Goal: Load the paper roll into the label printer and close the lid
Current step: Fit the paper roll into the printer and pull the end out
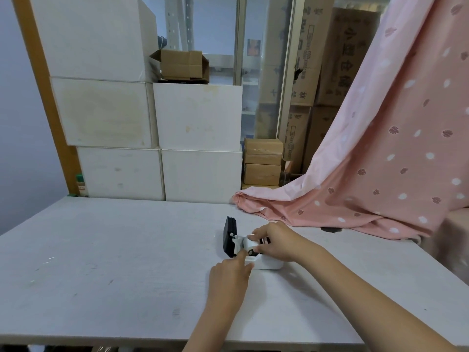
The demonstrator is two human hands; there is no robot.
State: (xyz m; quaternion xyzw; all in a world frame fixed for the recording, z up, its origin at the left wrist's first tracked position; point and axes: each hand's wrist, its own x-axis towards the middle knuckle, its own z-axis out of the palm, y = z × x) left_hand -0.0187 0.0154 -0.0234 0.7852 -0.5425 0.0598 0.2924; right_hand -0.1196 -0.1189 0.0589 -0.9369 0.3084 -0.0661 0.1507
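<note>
A small white label printer (269,264) sits on the white table (114,262), right of centre. Its lid (229,236), black on the inside, stands swung up at the printer's left end. A white paper roll (248,243) lies in the open compartment. My right hand (279,241) reaches in from the right and its fingertips pinch the roll from above. My left hand (229,278) rests against the printer's near side, its index finger stretched up to the roll's near end. The compartment's inside is mostly hidden by my fingers.
A pink patterned cloth (380,161) drapes from the right onto the table's far right part, close behind the printer. White boxes (162,138) and brown cartons (262,161) are stacked behind the table's far edge. A small green-capped bottle (81,185) stands at the far left corner.
</note>
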